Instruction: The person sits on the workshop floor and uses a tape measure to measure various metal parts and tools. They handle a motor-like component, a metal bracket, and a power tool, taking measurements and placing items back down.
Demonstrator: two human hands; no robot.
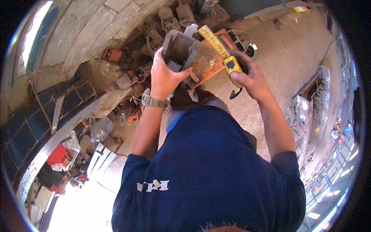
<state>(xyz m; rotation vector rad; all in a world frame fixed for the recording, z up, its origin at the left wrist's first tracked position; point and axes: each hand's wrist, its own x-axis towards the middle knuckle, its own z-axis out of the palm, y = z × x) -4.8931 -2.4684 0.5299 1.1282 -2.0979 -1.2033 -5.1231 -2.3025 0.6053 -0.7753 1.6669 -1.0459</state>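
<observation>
I am watching the left hand (pixel 164 75) holding a rusty grey metal bracket (pixel 184 52) up in front of the body, its fingers (pixel 181 73) wrapping closed around the bracket's near edge; a metal watch (pixel 154 101) is sitting on that wrist. The right hand (pixel 251 77), at three o'clock from the bracket, is gripping a yellow tape measure (pixel 233 65), fingers closed round the case; its yellow blade (pixel 213 40) is running out toward eleven o'clock and lying across the top of the bracket. A black strap is hanging below the case. Below the bracket an orange metal piece (pixel 208 65) is showing, though I cannot tell whether it is touching it. At nine o'clock from the hands, tools are lying heaped against the stone wall (pixel 85 34); at seven o'clock a clear round plastic jug (pixel 101 128) is sitting among scrap, contents too blurred to tell; further out a red box (pixel 58 156) is resting, and I cannot tell what is in it. The concrete floor (pixel 286 50) is stretching off toward one o'clock.
</observation>
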